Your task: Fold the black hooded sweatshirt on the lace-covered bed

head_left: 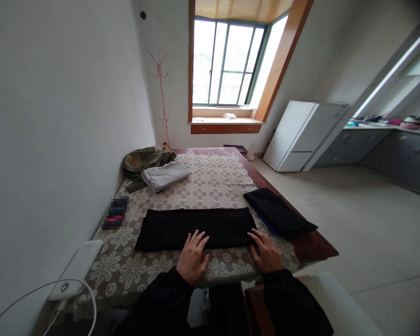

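Note:
A black garment, folded into a long flat strip, lies across the near part of the table on a floral lace tablecloth. My left hand rests flat with spread fingers on the strip's near edge, around its middle. My right hand lies flat at the strip's near right corner, fingertips touching the cloth. Neither hand grips anything. Both sleeves are black.
A second folded black garment lies at the table's right edge. A folded grey garment and an olive one sit at the far left. A white power bank with cable lies near left. A white fridge stands beyond.

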Demonstrator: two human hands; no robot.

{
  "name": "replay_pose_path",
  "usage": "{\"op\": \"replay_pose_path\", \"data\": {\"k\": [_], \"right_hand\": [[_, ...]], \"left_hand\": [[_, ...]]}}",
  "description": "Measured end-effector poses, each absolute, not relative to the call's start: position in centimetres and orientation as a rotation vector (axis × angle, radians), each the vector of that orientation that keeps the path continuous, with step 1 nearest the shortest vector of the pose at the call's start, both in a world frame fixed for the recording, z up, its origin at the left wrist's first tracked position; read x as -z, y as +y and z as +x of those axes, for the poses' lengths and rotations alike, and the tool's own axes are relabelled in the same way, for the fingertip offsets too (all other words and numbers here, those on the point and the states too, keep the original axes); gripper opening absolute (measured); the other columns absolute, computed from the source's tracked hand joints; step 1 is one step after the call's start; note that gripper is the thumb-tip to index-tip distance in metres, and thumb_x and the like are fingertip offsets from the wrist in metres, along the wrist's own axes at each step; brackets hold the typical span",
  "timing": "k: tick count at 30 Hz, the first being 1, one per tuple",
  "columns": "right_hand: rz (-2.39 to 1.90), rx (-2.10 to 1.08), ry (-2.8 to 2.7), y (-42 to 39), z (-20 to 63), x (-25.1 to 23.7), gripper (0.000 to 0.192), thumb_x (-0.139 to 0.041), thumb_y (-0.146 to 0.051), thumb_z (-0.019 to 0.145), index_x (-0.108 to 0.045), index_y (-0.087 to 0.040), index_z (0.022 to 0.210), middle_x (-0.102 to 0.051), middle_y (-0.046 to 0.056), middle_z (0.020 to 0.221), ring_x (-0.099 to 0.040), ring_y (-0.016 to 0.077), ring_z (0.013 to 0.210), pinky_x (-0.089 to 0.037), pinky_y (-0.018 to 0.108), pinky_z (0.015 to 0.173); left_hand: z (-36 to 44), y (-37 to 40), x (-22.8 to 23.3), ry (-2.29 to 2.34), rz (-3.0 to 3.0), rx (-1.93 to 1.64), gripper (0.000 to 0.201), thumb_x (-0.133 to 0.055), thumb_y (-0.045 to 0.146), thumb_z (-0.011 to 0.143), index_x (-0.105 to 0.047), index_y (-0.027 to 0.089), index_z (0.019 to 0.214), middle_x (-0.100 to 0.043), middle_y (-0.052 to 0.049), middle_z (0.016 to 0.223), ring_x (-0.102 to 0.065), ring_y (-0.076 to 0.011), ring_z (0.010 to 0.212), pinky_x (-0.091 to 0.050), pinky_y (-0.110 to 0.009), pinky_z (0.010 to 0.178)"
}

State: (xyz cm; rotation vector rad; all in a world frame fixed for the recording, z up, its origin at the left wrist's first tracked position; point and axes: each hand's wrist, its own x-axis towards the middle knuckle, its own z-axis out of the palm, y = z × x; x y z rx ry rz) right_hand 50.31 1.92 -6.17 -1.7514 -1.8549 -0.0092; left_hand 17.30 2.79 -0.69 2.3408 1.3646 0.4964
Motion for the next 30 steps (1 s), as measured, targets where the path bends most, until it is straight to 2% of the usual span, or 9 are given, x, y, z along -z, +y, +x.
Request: {"op": "replay_pose_path", "data": {"k": [4,7,10,12,15,19,24,27,30], "right_hand": [[-1.702,-0.066,-1.537,2.5,48.6,6.2,0.038,-0.054,-0.036,0.093,-0.068,-0.025,0.126,-0.055,0.011,0.15,-0.05,0.0324,0.14,-0.038,0.055,0.118],[-1.563,-0.269,-1.13,3.0,47.4,6.3,0.05,-0.067,-0.047,0.085,-0.064,-0.025,0.13,-0.047,0.012,0.156,-0.043,0.0341,0.145,-0.036,0.057,0.119],[-1.332,-0.551,-0.592,3.4,46.3,6.6,0.064,-0.077,-0.051,0.075,-0.057,-0.029,0.132,-0.052,0.012,0.15,-0.056,0.0321,0.134,-0.051,0.052,0.106],[-1.211,-0.657,-0.368,3.7,45.4,6.7,0.062,-0.079,-0.051,0.071,-0.058,-0.029,0.125,-0.061,0.01,0.136,-0.065,0.0298,0.121,-0.058,0.047,0.096],[-1.178,-0.695,-0.384,4.1,43.7,6.4,0.063,-0.084,-0.047,0.066,-0.06,-0.028,0.121,-0.07,0.007,0.119,-0.069,0.0279,0.114,-0.057,0.045,0.102],[-1.16,-0.614,-0.386,5.5,41.5,4.6,0.082,-0.088,-0.039,0.059,-0.055,-0.026,0.133,-0.071,0.006,0.126,-0.067,0.0279,0.12,-0.044,0.051,0.117],[-1.08,-0.574,-0.52,7.7,36.5,-0.8,0.071,-0.079,-0.035,0.071,-0.056,-0.024,0.137,-0.065,0.01,0.141,-0.06,0.0293,0.132,-0.039,0.053,0.12],[-0.947,-0.784,-0.863,7.8,31.1,-5.0,0.061,-0.078,-0.031,0.079,-0.058,-0.026,0.137,-0.063,0.009,0.144,-0.055,0.0283,0.138,-0.037,0.051,0.122],[-0.7,-1.175,-1.182,7.2,26.6,-8.0,0.06,-0.08,-0.034,0.082,-0.059,-0.03,0.139,-0.063,0.008,0.145,-0.056,0.0284,0.138,-0.04,0.053,0.12]], "left_hand": [[21.2,3.4,1.2,1.363,2.391,-0.413,0.076,-0.056,0.044,0.094,-0.035,0.016,0.162,-0.027,-0.012,0.172,-0.016,-0.032,0.161,-0.019,-0.056,0.13],[22.7,3.2,2.2,1.412,2.432,-0.429,0.083,-0.051,0.057,0.097,-0.026,0.017,0.166,-0.019,-0.012,0.174,-0.008,-0.0341,0.162,-0.015,-0.058,0.13],[23.1,2.9,3.0,1.437,2.453,-0.454,0.084,-0.046,0.06,0.098,-0.022,0.017,0.166,-0.015,-0.013,0.175,-0.006,-0.0346,0.162,-0.014,-0.058,0.13],[23.0,2.8,3.1,1.436,2.456,-0.46,0.084,-0.045,0.06,0.099,-0.022,0.017,0.167,-0.013,-0.012,0.175,-0.007,-0.0344,0.162,-0.014,-0.058,0.131],[22.9,2.9,3.0,1.416,2.435,-0.476,0.085,-0.046,0.061,0.098,-0.022,0.016,0.166,-0.011,-0.013,0.175,-0.006,-0.0341,0.162,-0.014,-0.056,0.131],[22.9,3.1,2.8,1.362,2.307,-0.536,0.08,-0.048,0.053,0.099,-0.025,0.016,0.166,-0.016,-0.012,0.174,-0.007,-0.0325,0.162,-0.011,-0.056,0.132],[20.8,3.8,1.3,1.043,1.612,-0.898,0.074,-0.042,0.05,0.101,-0.023,0.02,0.166,-0.027,-0.012,0.172,-0.024,-0.0283,0.159,-0.024,-0.052,0.129],[16.7,4.5,-0.9,0.788,1.066,-1.177,0.072,-0.025,0.063,0.103,-0.029,0.025,0.164,-0.036,-0.013,0.169,-0.04,-0.0291,0.152,-0.039,-0.054,0.121],[11.2,5.4,-3.0,0.736,0.721,-1.318,0.088,-0.018,0.081,0.095,-0.045,0.023,0.155,-0.05,-0.015,0.16,-0.051,-0.0333,0.144,-0.05,-0.058,0.111]]}}
